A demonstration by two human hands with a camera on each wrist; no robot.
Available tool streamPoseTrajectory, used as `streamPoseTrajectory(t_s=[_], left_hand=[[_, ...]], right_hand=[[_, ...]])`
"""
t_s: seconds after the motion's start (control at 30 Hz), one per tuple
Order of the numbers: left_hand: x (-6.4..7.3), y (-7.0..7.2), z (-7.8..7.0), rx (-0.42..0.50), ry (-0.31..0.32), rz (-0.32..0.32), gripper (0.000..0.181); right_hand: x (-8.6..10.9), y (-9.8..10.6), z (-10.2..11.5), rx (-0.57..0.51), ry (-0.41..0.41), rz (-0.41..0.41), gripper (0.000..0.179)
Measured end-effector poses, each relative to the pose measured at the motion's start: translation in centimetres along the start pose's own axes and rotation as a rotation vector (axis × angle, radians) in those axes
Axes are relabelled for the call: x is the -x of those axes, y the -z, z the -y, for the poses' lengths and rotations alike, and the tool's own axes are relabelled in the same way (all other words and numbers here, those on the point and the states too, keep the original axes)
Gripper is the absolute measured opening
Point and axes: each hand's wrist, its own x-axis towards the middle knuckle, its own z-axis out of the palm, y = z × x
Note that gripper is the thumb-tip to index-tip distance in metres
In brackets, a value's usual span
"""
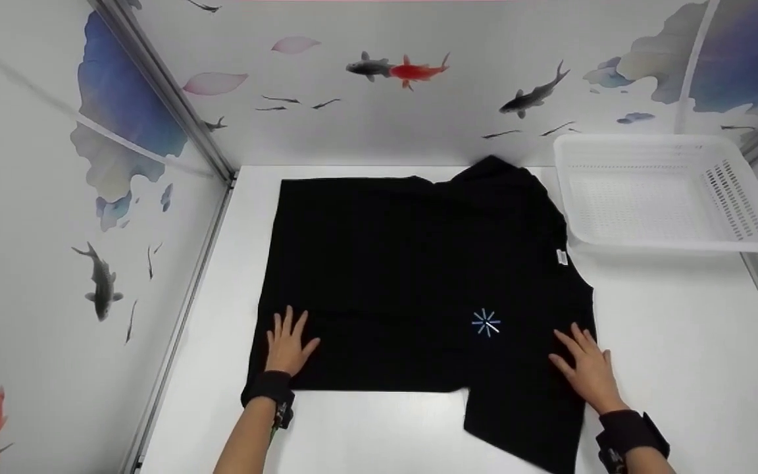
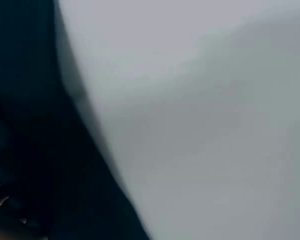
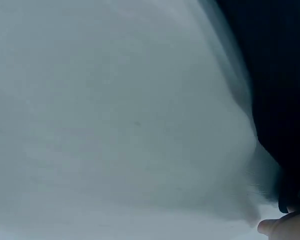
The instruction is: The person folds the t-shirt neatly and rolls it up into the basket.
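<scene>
A black T-shirt (image 1: 379, 276) lies spread flat on the white table, its hem to the left and its neck to the right. One sleeve points toward the near edge, and a small white label (image 1: 562, 257) shows at the neck. My left hand (image 1: 287, 345) rests with spread fingers on the shirt's near hem corner. On the shoulder side my right hand (image 1: 587, 372) touches the cloth, fingers extended. In the left wrist view the dark cloth (image 2: 50, 150) fills the left side. The right wrist view has dark cloth (image 3: 280, 75) at the right, above part of a finger (image 3: 287, 227).
A white plastic basket (image 1: 668, 243) with perforated sides stands at the back right, close to the shirt's neck. White panels printed with fish enclose the table at the back and left. Bare white tabletop (image 1: 688, 329) shows right of the shirt.
</scene>
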Motion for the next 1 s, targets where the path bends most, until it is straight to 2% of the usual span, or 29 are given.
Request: streamPoseTrajectory(t_s=[0.1,0.23,0.3,0.37,0.47,0.53,0.6,0.8,0.93,1.0], left_hand=[[0.0,0.0,-0.3,-0.066,0.020,-0.032,0.056],[-0.3,-0.1,-0.9,-0.178,0.006,-0.188,0.046],[-1.0,-0.3,-1.5,-0.177,-0.012,-0.223,0.046],[-2.0,-0.6,-2.1,-0.120,-0.028,-0.166,0.052],[-3.2,-1.0,-3.1,-0.012,-0.001,0.041,0.065],[-3.9,-1.3,-3.3,0.014,0.038,0.156,0.069],[-4.3,-1.4,-3.2,0.001,0.068,0.215,0.071],[-5.1,-0.6,-2.2,-0.043,0.099,0.241,0.066],[-5.3,0.0,-2.2,-0.012,0.101,0.239,0.064],[-5.1,0.2,-2.3,0.012,0.090,0.219,0.063]], right_hand=[[-0.6,0.2,0.5,0.022,0.000,0.006,0.048],[-1.5,0.2,1.3,0.044,0.022,0.003,0.049],[-2.2,0.0,1.8,0.050,0.038,0.007,0.052],[-2.9,-0.4,2.3,0.046,0.046,0.030,0.056],[-3.7,-0.9,3.1,0.038,0.026,0.099,0.062],[-4.0,-1.2,3.6,0.036,0.001,0.142,0.066],[-3.9,-1.5,4.0,0.035,-0.024,0.169,0.067],[-3.6,-2.3,4.9,0.034,-0.039,0.186,0.068],[-3.7,-2.4,5.1,0.026,-0.033,0.179,0.067],[-3.5,-2.2,5.0,0.019,-0.028,0.167,0.067]])
